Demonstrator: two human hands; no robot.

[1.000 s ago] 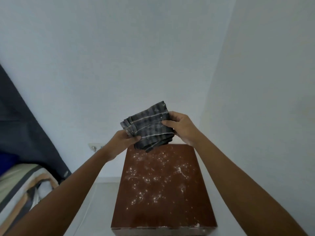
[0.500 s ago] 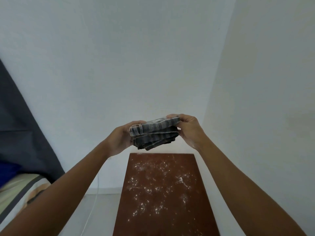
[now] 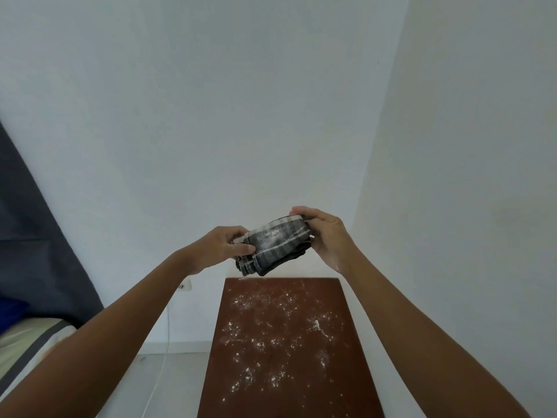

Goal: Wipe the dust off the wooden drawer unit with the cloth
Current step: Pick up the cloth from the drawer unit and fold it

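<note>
A folded grey checked cloth (image 3: 275, 245) with white stripes hangs in the air above the far edge of the wooden drawer unit (image 3: 289, 384). My left hand (image 3: 223, 245) grips its left end and my right hand (image 3: 327, 236) grips its right end. White dust marks the cloth's upper face. The unit's dark red-brown top is speckled with white dust across its middle. Only the top of the unit shows; its drawers are out of view.
White walls meet in a corner right behind the unit. A wall socket (image 3: 186, 286) with a white cable (image 3: 164, 357) sits low on the left wall. A dark blue curtain (image 3: 36, 236) and a striped bed edge (image 3: 27, 348) lie at the far left.
Both hands folded the cloth into a flatter, tighter bundle and kept it above the unit's far edge. The camera tilted up, so less of the unit's front shows.
</note>
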